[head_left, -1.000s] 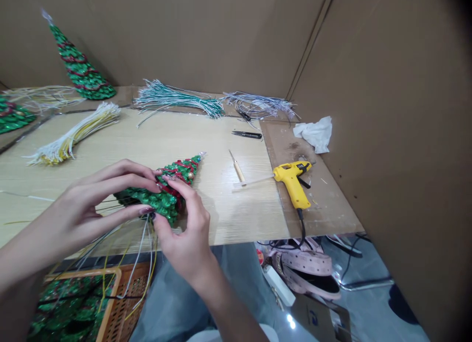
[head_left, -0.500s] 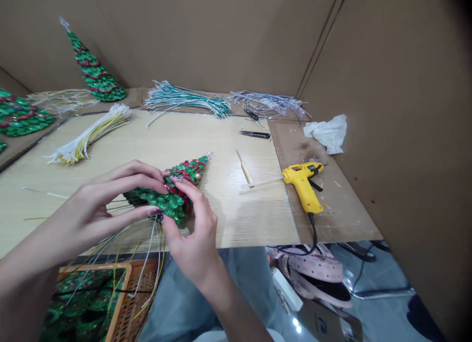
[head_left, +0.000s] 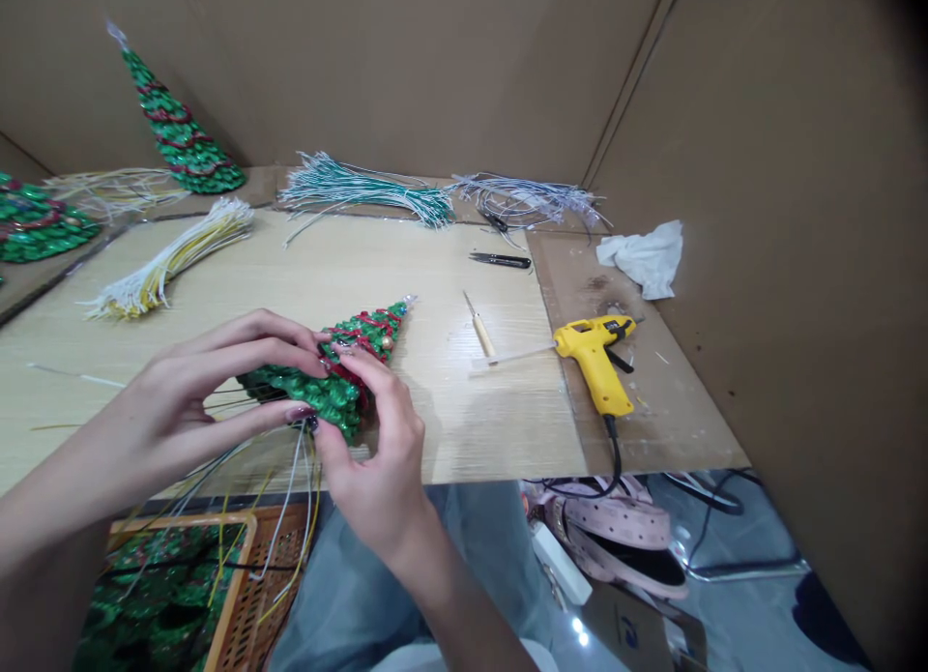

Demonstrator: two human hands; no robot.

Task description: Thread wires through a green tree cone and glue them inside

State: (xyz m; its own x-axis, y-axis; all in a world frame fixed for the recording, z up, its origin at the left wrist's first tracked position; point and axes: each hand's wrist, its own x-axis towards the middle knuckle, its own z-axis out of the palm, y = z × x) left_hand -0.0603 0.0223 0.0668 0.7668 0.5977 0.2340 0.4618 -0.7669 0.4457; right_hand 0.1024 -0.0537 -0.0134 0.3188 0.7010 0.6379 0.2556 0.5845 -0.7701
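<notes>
Wooden board [head_left: 464, 430], bearing a glue gun [head_left: 594, 372] well to the right. Sequinned cone tree [head_left: 348, 372], tilted over the board's near edge, held in both hands: left hand [head_left: 203, 392] curled around its base, right hand [head_left: 373, 459] pinching its side. Wires [head_left: 294, 488] dangling toward a basket [head_left: 243, 575].

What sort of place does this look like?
Probably a small handicraft workstation: a green sequinned Christmas tree in hand, a yellow hot glue gun, bundles of coated wire, all set inside cardboard walls.
</notes>
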